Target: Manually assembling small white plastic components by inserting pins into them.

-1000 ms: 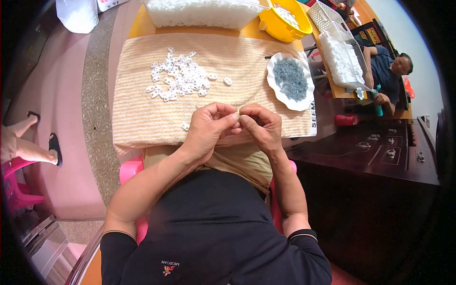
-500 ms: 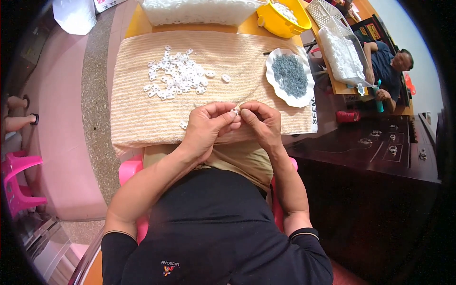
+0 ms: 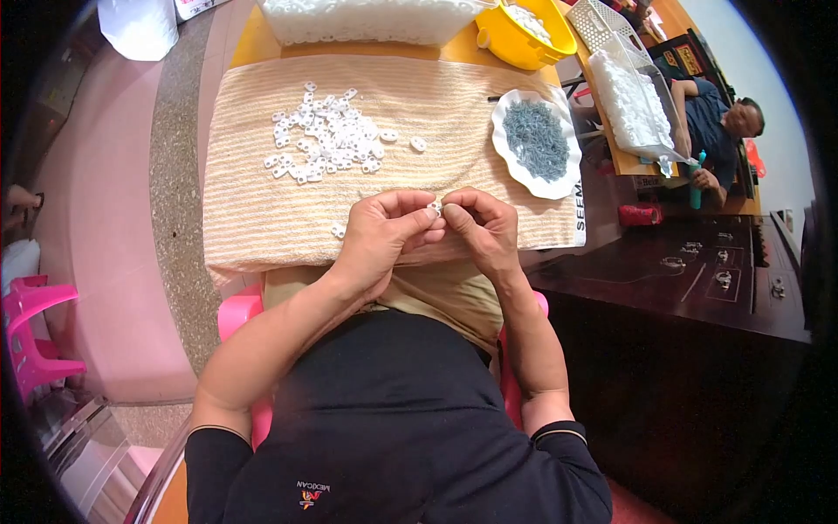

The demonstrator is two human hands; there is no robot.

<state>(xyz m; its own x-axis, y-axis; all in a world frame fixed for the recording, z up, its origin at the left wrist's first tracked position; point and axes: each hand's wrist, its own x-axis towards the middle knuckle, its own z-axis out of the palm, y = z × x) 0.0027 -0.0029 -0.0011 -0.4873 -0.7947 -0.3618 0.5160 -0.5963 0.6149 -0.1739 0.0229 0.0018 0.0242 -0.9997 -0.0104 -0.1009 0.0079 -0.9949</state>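
Note:
Between my fingertips, above the near part of the towel, is a small white plastic piece (image 3: 437,209) with dark holes. My left hand (image 3: 377,234) pinches it between thumb and forefinger. From the other side my right hand (image 3: 489,234) closes thumb and finger on it; anything smaller in that pinch is hidden. Farther off lies a loose pile of similar white two-holed pieces (image 3: 340,140), with a stray one (image 3: 418,144) to its right. Another single piece (image 3: 338,230) rests beside my left wrist. At the right stands a scalloped white plate (image 3: 572,168) heaped with tiny grey-blue parts (image 3: 534,138).
A striped tan towel (image 3: 253,205) covers the table. Along its far edge are a clear bin of white pieces (image 3: 367,26) and a yellow basin (image 3: 515,52). Another person (image 3: 711,118) sits at the right near a second white-filled bin (image 3: 628,105). A dark wooden surface (image 3: 646,271) lies right.
Both hands stay nearly in place, still pinching the white piece, which has turned slightly. The whole view has shifted a few pixels.

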